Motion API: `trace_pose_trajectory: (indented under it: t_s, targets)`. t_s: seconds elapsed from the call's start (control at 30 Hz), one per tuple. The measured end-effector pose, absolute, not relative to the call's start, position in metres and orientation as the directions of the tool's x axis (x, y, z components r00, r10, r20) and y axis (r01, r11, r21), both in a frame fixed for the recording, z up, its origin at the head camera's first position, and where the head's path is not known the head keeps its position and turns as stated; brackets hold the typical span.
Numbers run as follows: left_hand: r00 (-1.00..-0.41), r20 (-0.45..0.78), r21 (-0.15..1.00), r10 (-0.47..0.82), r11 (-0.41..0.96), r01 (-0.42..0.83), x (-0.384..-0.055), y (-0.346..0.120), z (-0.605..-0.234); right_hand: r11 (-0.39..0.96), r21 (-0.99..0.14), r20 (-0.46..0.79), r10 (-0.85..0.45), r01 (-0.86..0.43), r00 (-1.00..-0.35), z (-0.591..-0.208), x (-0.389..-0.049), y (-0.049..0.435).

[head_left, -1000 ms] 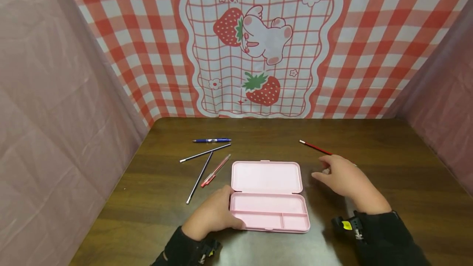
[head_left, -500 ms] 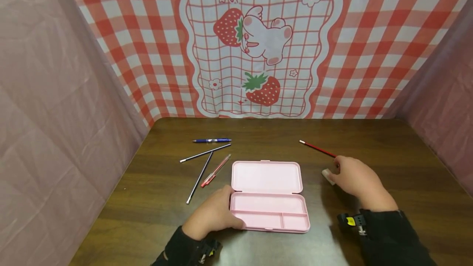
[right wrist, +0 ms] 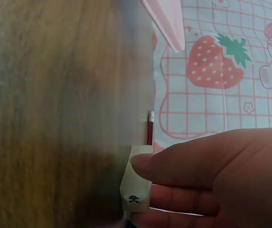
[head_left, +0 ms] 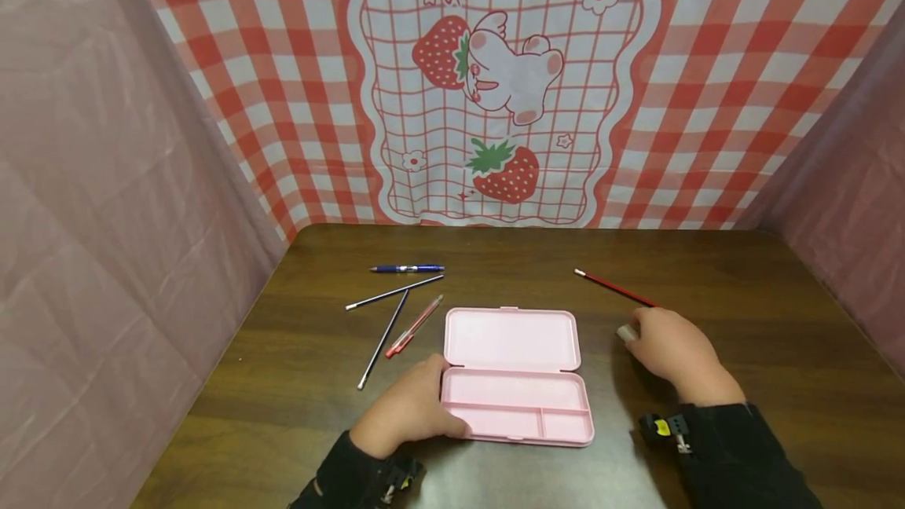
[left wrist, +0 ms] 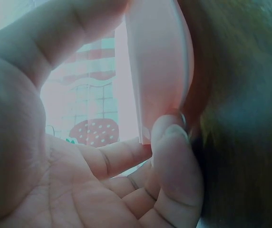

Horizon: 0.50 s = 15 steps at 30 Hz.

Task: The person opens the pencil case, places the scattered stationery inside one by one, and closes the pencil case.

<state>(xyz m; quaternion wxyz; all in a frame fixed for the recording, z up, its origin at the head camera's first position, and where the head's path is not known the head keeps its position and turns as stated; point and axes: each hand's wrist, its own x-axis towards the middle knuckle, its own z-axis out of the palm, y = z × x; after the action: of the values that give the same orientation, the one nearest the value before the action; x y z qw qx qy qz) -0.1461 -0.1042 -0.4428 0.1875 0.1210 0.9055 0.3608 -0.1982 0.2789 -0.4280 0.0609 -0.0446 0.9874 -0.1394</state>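
Note:
An open pink pencil case (head_left: 512, 391) lies on the table with its lid folded back, and its compartments are bare. My left hand (head_left: 406, 407) grips the case's left end, thumb at the front corner and fingers along the far side. To the right of the case, my right hand (head_left: 675, 348) pinches a whitish eraser (right wrist: 137, 178) between thumb and fingers, low at the tabletop. A dark mark shows on one end of the eraser. Just beyond that hand is a red pencil (head_left: 613, 287) with a white tip, its near end hidden by the hand.
Left of the case lie a blue pen (head_left: 407, 268), a red clear-barrelled pen (head_left: 414, 327) and two dark pencils, one farther back (head_left: 393, 293) and one nearer (head_left: 382, 340). A checked strawberry cloth (head_left: 509, 100) hangs behind the table (head_left: 297, 415).
My right hand first shifted right, off the eraser's near side, then came back slightly left and closed its fingers on it. The left hand and the case stay put.

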Motion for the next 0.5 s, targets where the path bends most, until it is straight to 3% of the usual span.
trace_pose_trajectory:
  t_s: [0.5]
  targets:
    - [-0.900, -0.253, 0.709, 0.355, 0.701, 0.077, -0.145, -0.104, -0.442, 0.922, -0.350, -0.052, -0.194, -0.164, -0.980, -0.410, -0.187, 0.260]
